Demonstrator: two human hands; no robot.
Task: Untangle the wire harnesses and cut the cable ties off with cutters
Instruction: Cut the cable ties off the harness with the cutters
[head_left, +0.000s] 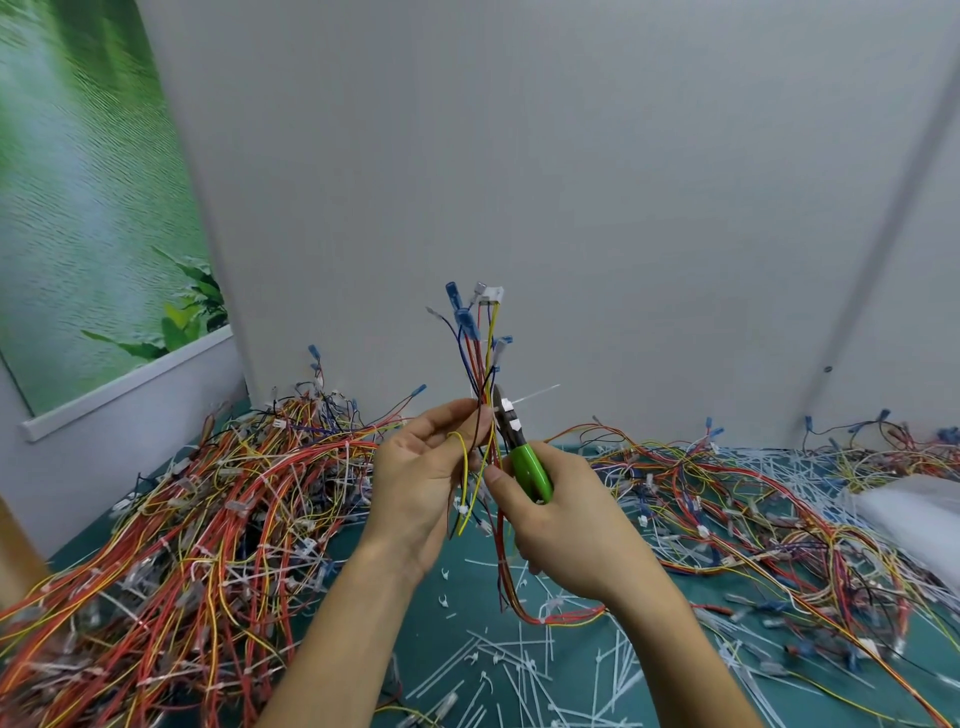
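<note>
My left hand (421, 467) pinches a wire harness (480, 348) of red, yellow, blue and black wires and holds it upright above the table. Blue terminals and a white connector top the bundle. My right hand (561, 519) grips green-handled cutters (527, 467). The cutter jaws sit at a white cable tie (524, 399) round the bundle, just right of my left fingertips; the tie's tail sticks out to the right. The harness's lower end hangs down between my hands to the table.
A large heap of tangled harnesses (208, 519) fills the left of the green table (426, 639). More harnesses (753, 519) spread across the right. Cut white cable ties (519, 670) litter the front. A white bag (914, 514) lies far right. Grey wall behind.
</note>
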